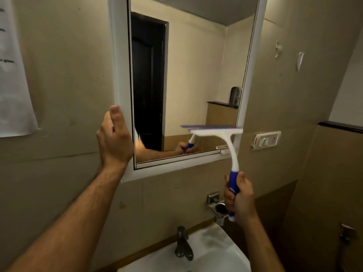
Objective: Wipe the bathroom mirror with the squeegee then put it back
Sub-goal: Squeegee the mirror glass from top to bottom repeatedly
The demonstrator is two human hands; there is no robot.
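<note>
While your right hand (238, 197) is wrapped in a full fist around the blue grip of the squeegee (222, 146), the wiping step is in hand, judged to be late in a stroke, since the blade sits low on the mirror (196, 75), near its lower right corner. The tool rises from the top of your fist: the white neck curves up and to the left, ending in the crossbar with its purple rubber edge held level against or just off the glass; contact cannot be confirmed, though the blade and its reflection nearly meet. Your left hand (115, 138) lies on the opposite side, across the mirror from the tool, fingers straight and together, thumb pointing up, the palm resting against the left rail of the white frame (119, 75) and holding nothing; it appears to steady the cabinet. Your right wrist is cocked, with the forearm coming up from below; the left forearm reaches up diagonally at nearly full extension. Below your right hand stand the chrome holder (219, 208), the tap (183, 244) and the basin (222, 250). The next move calls for drawing the blade down to the bottom rail with even pressure, then lifting clear for another pass or for returning the tool; where it is kept is not evident.
</note>
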